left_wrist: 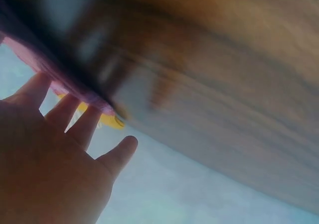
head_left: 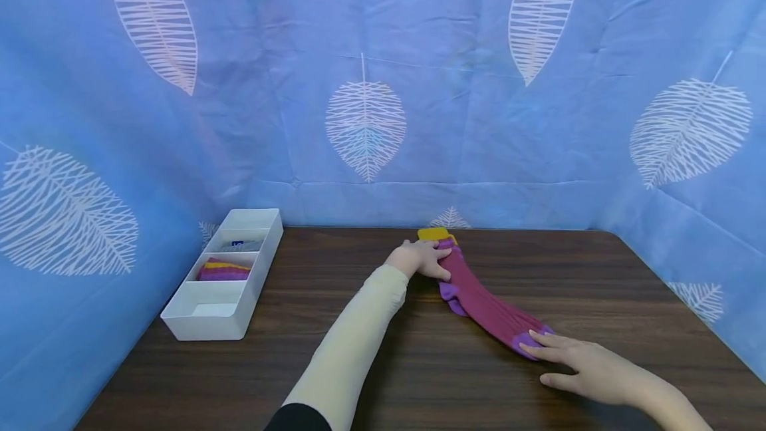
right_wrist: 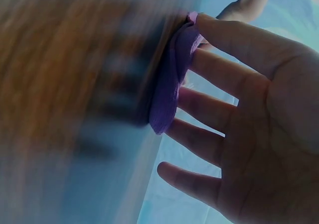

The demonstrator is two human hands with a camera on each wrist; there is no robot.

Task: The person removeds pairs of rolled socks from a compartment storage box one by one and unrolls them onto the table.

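Probably light, limp and hard to damage, the maroon socks (head_left: 487,298) slant rightward and nearer from the desk's (head_left: 335,285) far edge, best pinched by yellow cuff (head_left: 432,234) and purple toe (head_left: 523,342), near which the left hand (head_left: 421,259) and right hand (head_left: 589,368) touch, fingers spread, gripping nothing.

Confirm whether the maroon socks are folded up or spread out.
Spread out: the maroon socks stretch lengthwise on the wood-grain table, yellow cuffs far, purple toes near.

The left hand (head_left: 417,259) reaches farther than the right hand (head_left: 589,366), both with fingers (right_wrist: 219,69) spread.
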